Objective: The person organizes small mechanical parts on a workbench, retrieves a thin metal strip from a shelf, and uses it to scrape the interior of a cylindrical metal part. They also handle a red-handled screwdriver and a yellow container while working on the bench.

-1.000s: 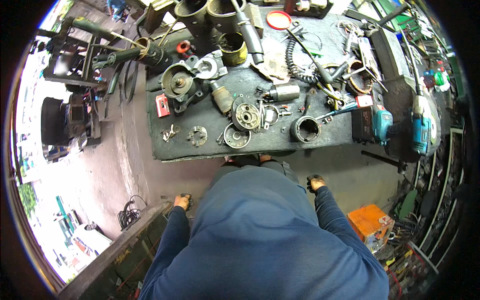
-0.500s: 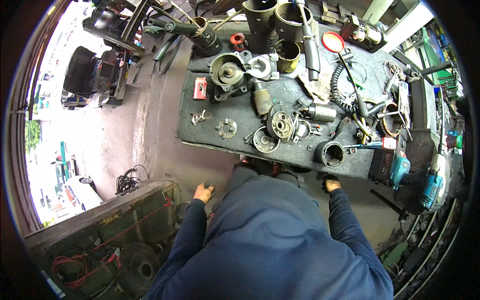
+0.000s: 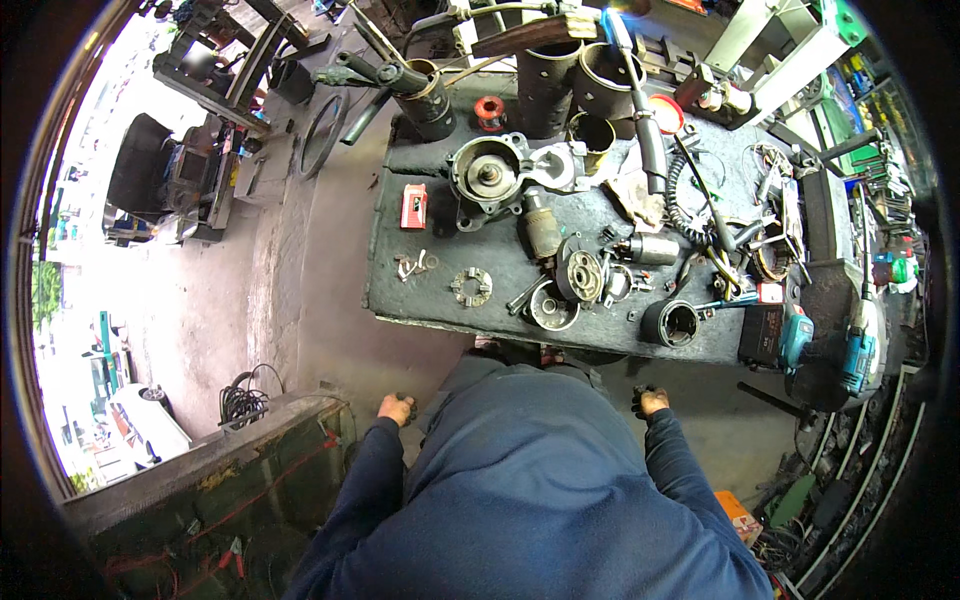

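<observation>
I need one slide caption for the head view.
Left hand and right hand hang apart before a workbench crowded with metal parts.

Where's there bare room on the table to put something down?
On the table: between the housing, the red box and the notched ring, and the near left corner, below the scraps. It's crowded around the round plate and along the right, by the coiled cord.

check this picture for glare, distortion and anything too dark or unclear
Head view: the left side is blown out white, the frame there bows, and the corners are black; the bench is well lit; left hand and right hand are small, finger detail unclear.
</observation>
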{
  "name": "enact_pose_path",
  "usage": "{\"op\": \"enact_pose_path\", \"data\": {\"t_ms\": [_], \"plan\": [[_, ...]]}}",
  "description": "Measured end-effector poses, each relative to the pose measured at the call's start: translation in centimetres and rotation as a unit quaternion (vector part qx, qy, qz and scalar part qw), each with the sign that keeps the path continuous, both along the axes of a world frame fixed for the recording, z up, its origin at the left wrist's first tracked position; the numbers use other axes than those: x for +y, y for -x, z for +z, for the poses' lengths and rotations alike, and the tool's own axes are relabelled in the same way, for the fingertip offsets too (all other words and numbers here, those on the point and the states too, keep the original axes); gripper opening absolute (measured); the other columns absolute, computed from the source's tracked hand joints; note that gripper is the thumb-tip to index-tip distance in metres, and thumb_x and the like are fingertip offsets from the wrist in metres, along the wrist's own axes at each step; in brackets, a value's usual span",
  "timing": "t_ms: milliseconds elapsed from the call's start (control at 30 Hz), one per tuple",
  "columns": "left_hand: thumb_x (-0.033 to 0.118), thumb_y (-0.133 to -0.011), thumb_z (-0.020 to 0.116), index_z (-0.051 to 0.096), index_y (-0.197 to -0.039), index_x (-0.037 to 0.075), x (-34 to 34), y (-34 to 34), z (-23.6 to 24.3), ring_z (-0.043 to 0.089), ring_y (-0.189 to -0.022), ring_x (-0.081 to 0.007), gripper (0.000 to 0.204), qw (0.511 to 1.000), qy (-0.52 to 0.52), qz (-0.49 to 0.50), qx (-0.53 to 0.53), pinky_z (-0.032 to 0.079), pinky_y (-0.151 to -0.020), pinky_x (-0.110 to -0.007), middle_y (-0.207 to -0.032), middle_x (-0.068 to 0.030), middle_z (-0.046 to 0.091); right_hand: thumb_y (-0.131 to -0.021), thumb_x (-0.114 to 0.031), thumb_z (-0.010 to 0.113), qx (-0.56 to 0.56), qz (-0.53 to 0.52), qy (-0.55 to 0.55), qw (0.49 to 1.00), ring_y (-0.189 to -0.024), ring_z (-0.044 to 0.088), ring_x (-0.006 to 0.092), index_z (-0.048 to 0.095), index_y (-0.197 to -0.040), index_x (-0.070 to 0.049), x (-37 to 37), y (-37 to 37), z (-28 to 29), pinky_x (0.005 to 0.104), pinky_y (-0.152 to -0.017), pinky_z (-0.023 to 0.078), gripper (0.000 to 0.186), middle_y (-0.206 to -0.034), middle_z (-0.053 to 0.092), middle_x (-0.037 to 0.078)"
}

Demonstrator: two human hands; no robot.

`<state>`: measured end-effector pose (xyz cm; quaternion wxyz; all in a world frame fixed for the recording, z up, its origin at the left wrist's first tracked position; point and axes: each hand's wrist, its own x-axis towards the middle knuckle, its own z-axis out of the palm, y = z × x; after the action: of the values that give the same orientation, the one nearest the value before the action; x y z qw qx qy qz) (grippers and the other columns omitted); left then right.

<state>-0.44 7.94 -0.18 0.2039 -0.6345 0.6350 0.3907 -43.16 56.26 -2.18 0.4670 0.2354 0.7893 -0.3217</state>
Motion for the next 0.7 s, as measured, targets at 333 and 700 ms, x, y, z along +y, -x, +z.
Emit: {"op": "enact_pose_path", "data": {"t_ms": [333,700], "plan": [[0.017,-0.093,0.069,0.069,-0.1,0.002,-9.5,7.3,2.2,0.063,-0.065,-0.0168,0.017,0.969,-0.067,0.057,0.229,0.05,-0.057,-0.034,-0.082,-0.0052,0.069,-0.097,-0.025,0.067,0.021,-0.017,-0.018,0.999,-0.068,0.071,0.0254,0.068,-0.114,-0.004,-3.0,-6.4,2.9,0.0397,-0.058,0.055,0.027,-0.091,0.074,0.011],[0.019,-0.085,0.064,0.07,-0.097,-0.004,-11.7,5.8,-7.6,0.065,-0.074,-0.0327,0.027,0.994,-0.105,0.023,0.031,0.053,-0.073,-0.049,-0.085,-0.0216,0.069,-0.098,-0.038,0.067,0.026,0.035,-0.119,0.992,-0.065,0.067,0.0202,0.069,-0.115,-0.004,-1.3,-10.6,0.8,0.0381,-0.06,0.055,0.038,-0.084,0.073,0.01]]}}
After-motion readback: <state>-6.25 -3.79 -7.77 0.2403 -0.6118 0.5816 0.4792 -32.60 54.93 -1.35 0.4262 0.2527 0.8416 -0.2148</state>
